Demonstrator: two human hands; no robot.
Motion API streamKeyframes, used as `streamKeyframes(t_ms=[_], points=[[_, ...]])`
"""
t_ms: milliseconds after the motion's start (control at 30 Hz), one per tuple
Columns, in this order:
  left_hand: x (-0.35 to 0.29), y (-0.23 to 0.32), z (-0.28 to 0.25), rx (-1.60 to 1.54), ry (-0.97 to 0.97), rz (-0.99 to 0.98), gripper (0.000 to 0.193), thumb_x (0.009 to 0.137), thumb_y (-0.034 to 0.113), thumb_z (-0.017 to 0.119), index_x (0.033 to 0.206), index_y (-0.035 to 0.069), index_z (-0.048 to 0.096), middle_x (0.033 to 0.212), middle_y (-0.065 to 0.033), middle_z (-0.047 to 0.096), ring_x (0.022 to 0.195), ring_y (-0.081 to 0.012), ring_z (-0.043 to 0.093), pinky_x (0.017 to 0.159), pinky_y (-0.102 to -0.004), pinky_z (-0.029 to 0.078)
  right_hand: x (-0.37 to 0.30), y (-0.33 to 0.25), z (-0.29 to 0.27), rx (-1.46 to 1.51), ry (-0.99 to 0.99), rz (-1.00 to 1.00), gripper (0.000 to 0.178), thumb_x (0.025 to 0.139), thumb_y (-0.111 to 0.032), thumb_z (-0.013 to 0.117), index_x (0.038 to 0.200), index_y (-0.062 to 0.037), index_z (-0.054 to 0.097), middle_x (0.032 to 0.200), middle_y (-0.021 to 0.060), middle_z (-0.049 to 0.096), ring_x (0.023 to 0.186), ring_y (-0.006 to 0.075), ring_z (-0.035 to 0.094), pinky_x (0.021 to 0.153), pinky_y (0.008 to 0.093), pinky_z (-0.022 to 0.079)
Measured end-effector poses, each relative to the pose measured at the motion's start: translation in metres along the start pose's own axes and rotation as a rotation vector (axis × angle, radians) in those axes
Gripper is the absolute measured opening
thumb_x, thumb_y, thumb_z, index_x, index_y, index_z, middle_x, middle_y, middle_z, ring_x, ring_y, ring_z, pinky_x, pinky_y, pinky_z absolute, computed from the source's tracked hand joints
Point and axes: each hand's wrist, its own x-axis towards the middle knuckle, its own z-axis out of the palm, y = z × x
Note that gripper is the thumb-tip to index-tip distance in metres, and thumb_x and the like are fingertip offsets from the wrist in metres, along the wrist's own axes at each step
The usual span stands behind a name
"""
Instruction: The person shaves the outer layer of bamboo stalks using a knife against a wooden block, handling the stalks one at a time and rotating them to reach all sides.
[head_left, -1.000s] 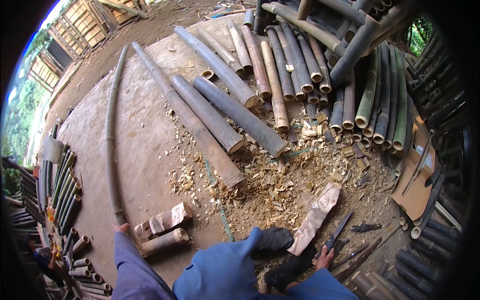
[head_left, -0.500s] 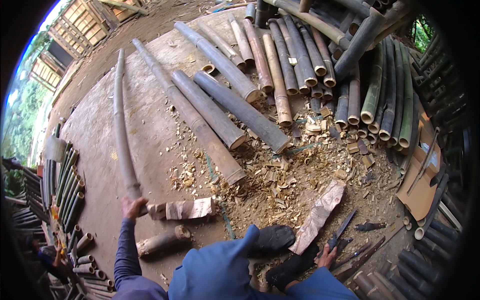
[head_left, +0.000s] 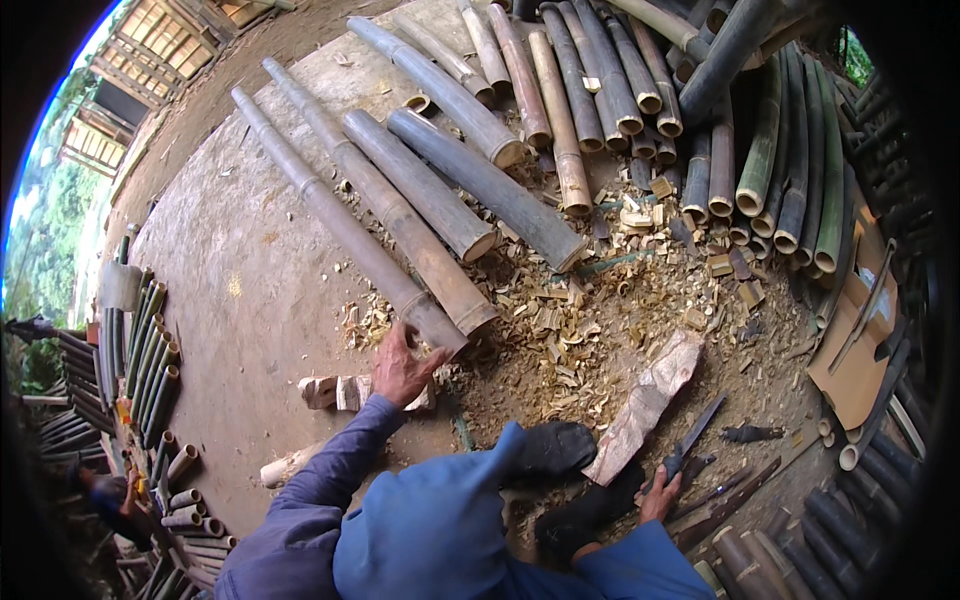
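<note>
My left hand [head_left: 403, 370] is at the near end of a long brown-grey bamboo pole [head_left: 335, 215], fingers curled against its side and thumb by the cut end. The pole lies slantwise on the ground beside another long bamboo pole [head_left: 400, 225]. Under my left forearm, a rough chopped wood block [head_left: 350, 392] and a short log [head_left: 288, 466] are partly covered. Low on the right, my right hand [head_left: 658, 494] is closed round the handle of a long-bladed knife [head_left: 697, 430], its blade pointing up and away. A long pale hewn wood block [head_left: 648, 405] lies left of the blade.
Wood chips [head_left: 570, 340] litter the ground ahead. Thick dark bamboo lengths [head_left: 490, 190] lie beyond, with green bamboo poles [head_left: 765, 150] stacked at right. Flattened cardboard [head_left: 858, 370] lies far right. More bamboo pieces [head_left: 150, 350] are piled left, where another person [head_left: 112, 500] partly shows.
My left hand has moved right and forward, bringing the long pole's near end alongside the neighbouring pole. The short log is now mostly behind my left arm. The right hand still holds the knife.
</note>
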Motion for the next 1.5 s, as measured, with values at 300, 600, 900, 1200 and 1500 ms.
streamKeyframes(t_ms=[300,600,900,1200,1500], points=[[0.07,0.075,0.005,0.382,0.318,0.681,0.119,0.048,0.048,0.096,0.148,0.018,0.039,0.145,-0.0166,0.04,0.146,-0.0411,0.032,0.121,-0.0593,0.021,0.007,0.006,-0.002,0.015,-0.023,0.014,0.079,0.107,-0.044,0.061,0.165,-0.0038,0.025,0.083,0.0102,0.058,0.061,0.0189,0.056,0.049,0.0351,0.047],[0.152,0.037,-0.039,0.473,0.691,0.435,0.115,0.048,0.048,0.102,0.143,0.02,0.046,0.14,-0.0119,0.046,0.138,-0.0348,0.042,0.114,-0.0518,0.033,-0.002,0.006,0.005,0.068,-0.033,0.013,0.073,0.107,-0.042,0.061,0.162,-0.0055,0.031,0.081,0.0089,0.057,0.06,0.0167,0.054,0.049,0.0317,0.044],[0.12,-0.013,-0.053,0.978,-0.111,0.983,0.09,0.052,0.013,0.088,0.135,0.013,0.053,0.134,-0.0109,0.06,0.13,-0.0336,0.053,0.105,-0.0487,0.045,-0.005,0.003,0.005,0.156,-0.09,-0.027,0.032,0.108,-0.03,0.062,0.127,-0.0107,0.046,0.071,-0.0001,0.049,0.052,0.0108,0.048,0.043,0.0281,0.038],[0.121,0.021,-0.053,0.879,-0.308,1.025,0.083,0.052,0.009,0.084,0.131,0.008,0.057,0.12,-0.0138,0.066,0.123,-0.0343,0.059,0.112,-0.0482,0.043,-0.009,-0.008,0.002,0.089,-0.102,-0.059,0.058,0.106,-0.035,0.064,0.144,0.0055,0.047,0.074,0.0038,0.056,0.059,0.014,0.056,0.051,0.0304,0.047],[0.008,0.141,0.061,0.695,-0.064,1.287,0.103,0.056,0.027,0.09,0.149,0.014,0.05,0.118,-0.0147,0.056,0.119,-0.036,0.053,0.113,-0.0556,0.039,-0.012,-0.011,0.014,0.0,0.003,-0.146,0.057,0.105,-0.036,0.065,0.14,0.0065,0.049,0.073,0.0036,0.057,0.058,0.015,0.055,0.052,0.0332,0.047]])
